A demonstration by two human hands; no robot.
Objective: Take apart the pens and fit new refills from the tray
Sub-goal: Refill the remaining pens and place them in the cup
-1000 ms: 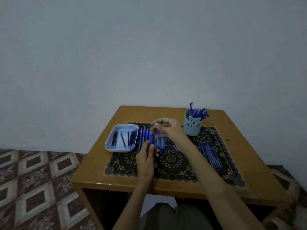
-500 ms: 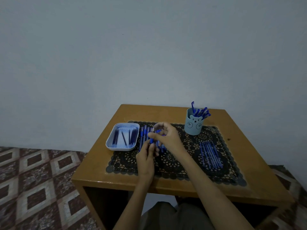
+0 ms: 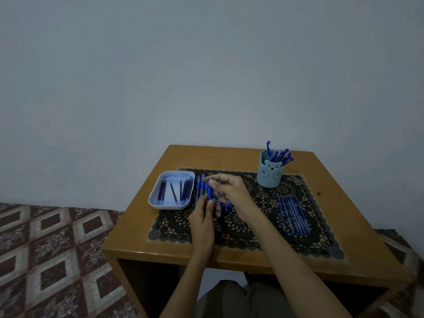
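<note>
Toward the table's rear left corner, just beside the tray of refills, the left hand grips a blue pen upright while the right hand pinches a small piece at its top.

Left hand curled, gripping — right hand pinching just above.

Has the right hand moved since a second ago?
Yes. The right hand has drawn away from the bear cup, leftward toward the tray and slightly nearer the table's front edge.
</note>
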